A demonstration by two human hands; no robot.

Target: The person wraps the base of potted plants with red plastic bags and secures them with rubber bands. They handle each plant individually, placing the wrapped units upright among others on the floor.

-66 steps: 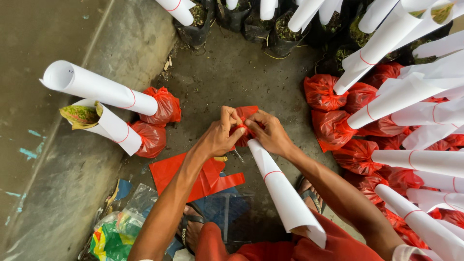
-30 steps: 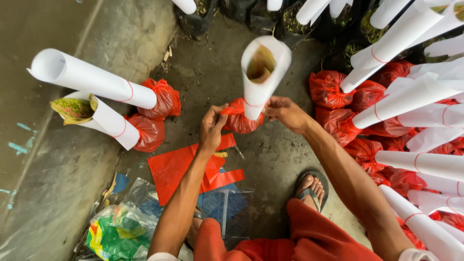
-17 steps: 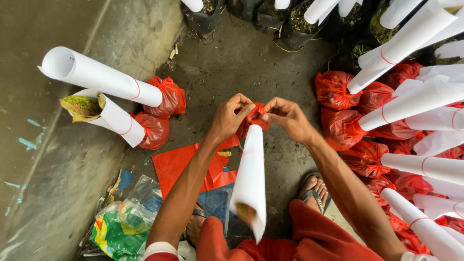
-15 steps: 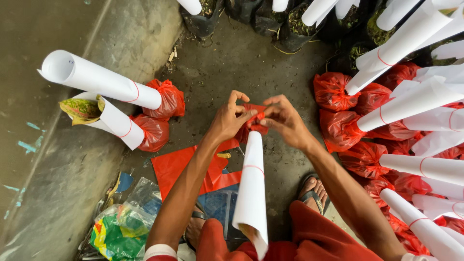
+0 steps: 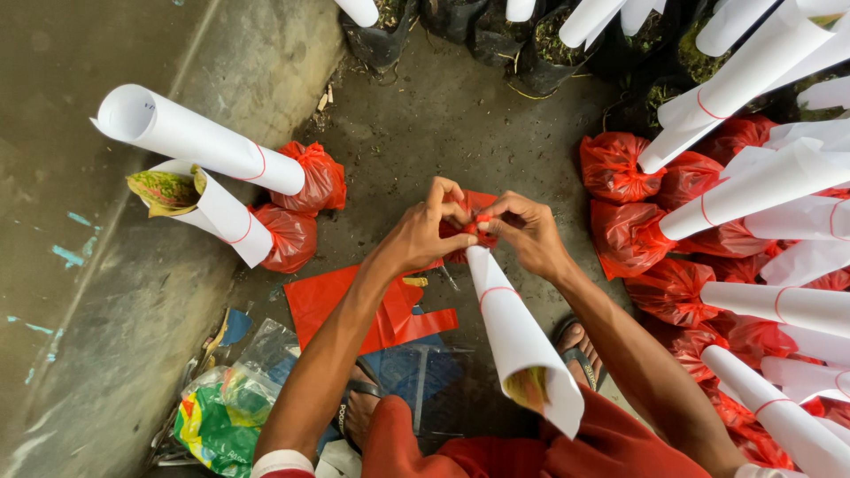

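Both my hands, left (image 5: 423, 237) and right (image 5: 529, 235), pinched the crinkled red plastic bag (image 5: 472, 232) shut; stiff white paper cone (image 5: 518, 341) flared toward me.

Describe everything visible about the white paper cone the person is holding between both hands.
The white paper cone is a rolled sheet, narrow at the top and widening toward the camera, with a thin red band around its upper part. Its wide open end shows something yellowish-green inside. It tilts down toward the person's lap. Its narrow end meets a red plastic bag, which the left hand and right hand pinch with their fingers.
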